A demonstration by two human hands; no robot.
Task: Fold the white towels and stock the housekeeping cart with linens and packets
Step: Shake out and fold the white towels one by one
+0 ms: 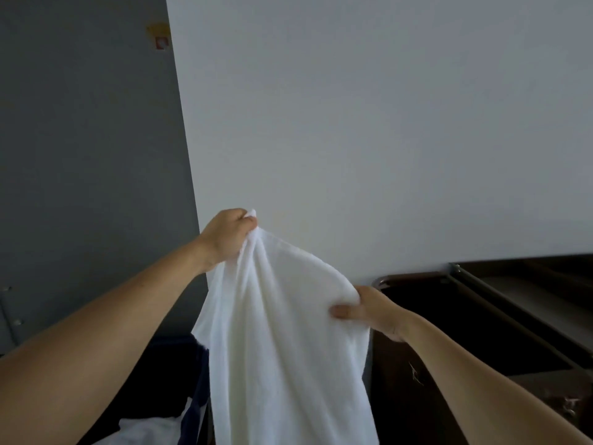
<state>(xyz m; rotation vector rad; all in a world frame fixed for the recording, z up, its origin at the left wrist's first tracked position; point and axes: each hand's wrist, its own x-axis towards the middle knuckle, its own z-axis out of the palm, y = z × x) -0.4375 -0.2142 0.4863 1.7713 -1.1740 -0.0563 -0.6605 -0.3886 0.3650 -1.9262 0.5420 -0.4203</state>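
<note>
Towel: a white towel (282, 335) hangs in the air in front of the person, loose and creased, its lower part running out of the bottom of the view.
Top edge: it slopes from the upper left corner down to the right, between the two hands.
Left hand: the left hand (226, 236) is raised higher, fingers curled tight round a bunched corner of the towel; a tuft of cloth shows above the fist.
Right hand: the right hand (373, 311) is lower and to the right, pinching the towel's edge with the thumb on the near side and the fingers behind the cloth.
Cart: a dark housekeeping cart (481, 316) stands just right of the towel, against the white wall (353, 123).
Lower left: more white linen (144, 430) lies in a dark bin (150, 377) below the left forearm.
Far left: a grey door (80, 155).
</note>
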